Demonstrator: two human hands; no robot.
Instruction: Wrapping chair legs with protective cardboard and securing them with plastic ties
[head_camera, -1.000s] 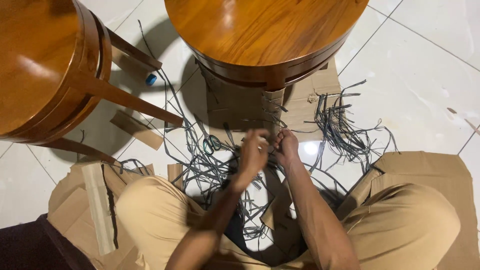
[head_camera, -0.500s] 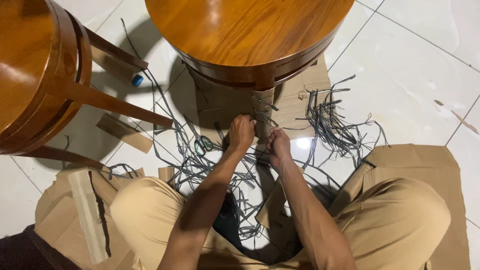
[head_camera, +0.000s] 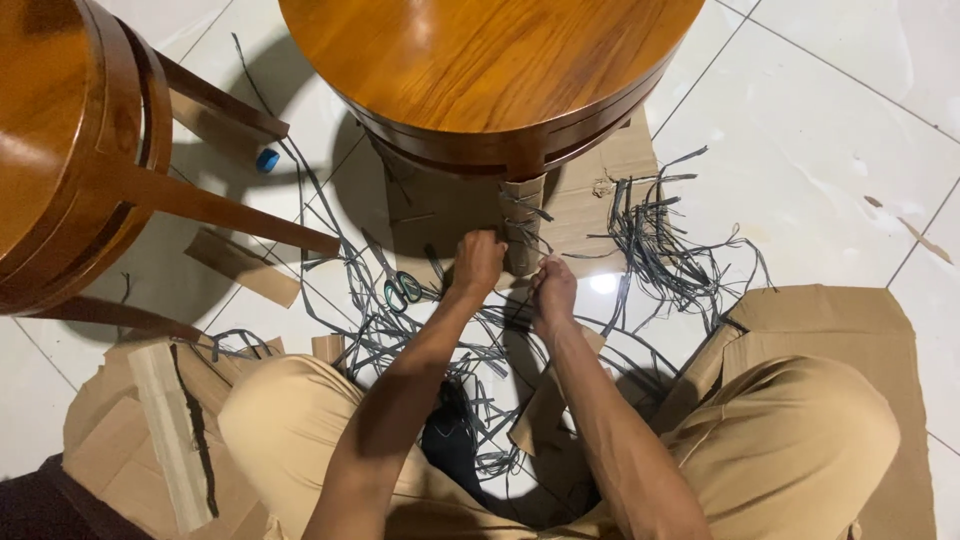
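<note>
My left hand (head_camera: 478, 262) and right hand (head_camera: 553, 290) pinch dark straps (head_camera: 527, 215) around the cardboard-wrapped table leg (head_camera: 524, 225); scissors (head_camera: 402, 289) lie at nine o'clock.

A second round wooden stool (head_camera: 60, 140) stands at the left on the white tiled floor (head_camera: 830, 140), its legs slanting out to the right. A small blue cap (head_camera: 267, 160) lies on the floor just beside one of those legs. Green-handled scissors (head_camera: 403, 289) lie among the loose dark strips. A flat strip of cardboard (head_camera: 242, 266) lies below the stool's leg, and a long pale cardboard piece (head_camera: 170, 430) rests on brown sheets at the lower left.
</note>
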